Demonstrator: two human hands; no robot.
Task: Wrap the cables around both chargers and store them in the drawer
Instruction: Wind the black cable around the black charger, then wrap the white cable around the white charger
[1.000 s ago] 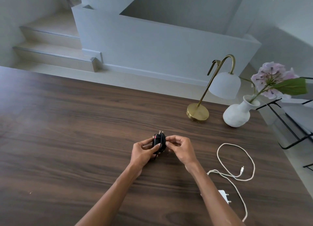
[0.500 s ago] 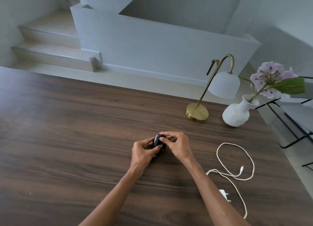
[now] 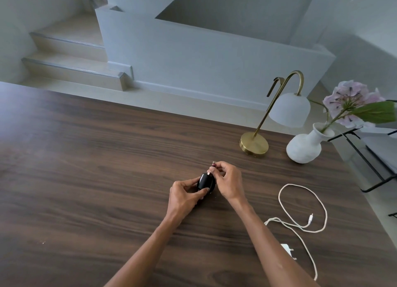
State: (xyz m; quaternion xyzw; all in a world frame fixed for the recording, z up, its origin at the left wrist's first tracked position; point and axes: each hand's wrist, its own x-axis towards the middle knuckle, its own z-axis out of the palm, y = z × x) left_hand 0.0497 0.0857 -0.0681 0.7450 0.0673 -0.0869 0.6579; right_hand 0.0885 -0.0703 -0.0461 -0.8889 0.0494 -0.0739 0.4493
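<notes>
- Nearest the camera, two bare forearms reach out over a dark wood-grain table [image 3: 86, 157], its grain running left to right.
- Beside the right forearm lies the white charger [image 3: 287, 249], a small plug block resting on the table, partly hidden by the arm.
- Its white cable [image 3: 300, 209] is unwound: it runs past the block toward the near edge and forms a loose loop on the wood, with the connector tip lying inside the loop.
- Left of that loop, the left hand [image 3: 184, 197] is closed around the black charger [image 3: 205, 182], thumb and fingers gripping its body, the black cable wound round it.
- The right hand [image 3: 228, 180] touches the far side of the black charger and pinches the cable end [image 3: 213, 163], a small reddish connector, between thumb and fingertips just above the block.
- Beyond the black charger, toward the far right corner of the table, stands a brass desk lamp [image 3: 279, 114] with a round base and a frosted white shade.
- Just right of the lamp is a white vase [image 3: 305, 147] holding a pale purple hydrangea [image 3: 350, 104] with one green leaf.
- Right of the vase, off the table edge, a black wire rack [image 3: 373, 164] shows.
- Past the table's far edge: pale floor, a low grey-white wall [image 3: 214, 61] and beige steps [image 3: 71, 65] rising at the left.
- No brand marks or writing can be read on anything.
</notes>
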